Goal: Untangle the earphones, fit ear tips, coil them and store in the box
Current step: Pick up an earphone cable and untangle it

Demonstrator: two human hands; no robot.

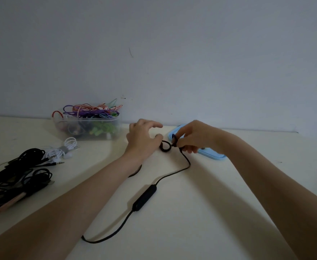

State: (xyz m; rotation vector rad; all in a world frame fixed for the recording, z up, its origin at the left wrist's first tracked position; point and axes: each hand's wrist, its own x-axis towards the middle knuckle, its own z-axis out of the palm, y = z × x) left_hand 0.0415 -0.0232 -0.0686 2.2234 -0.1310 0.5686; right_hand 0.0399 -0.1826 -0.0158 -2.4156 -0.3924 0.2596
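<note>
Head | clear box (105, 128): coloured earphones (90, 111); right hand (195, 136): black earphone (174, 140)

Plain home desk (191, 212) — bare scuffed wall (172, 53), clear tub (86, 128) of cables

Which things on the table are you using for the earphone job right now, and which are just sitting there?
In use:
- black earphones, pinched by the right hand and touched by the left hand
- clear box of colourful cables
- blue tray, partly hidden

Lying about:
- white earphones, already coiled
- black cable pile
- pink object under it
</note>
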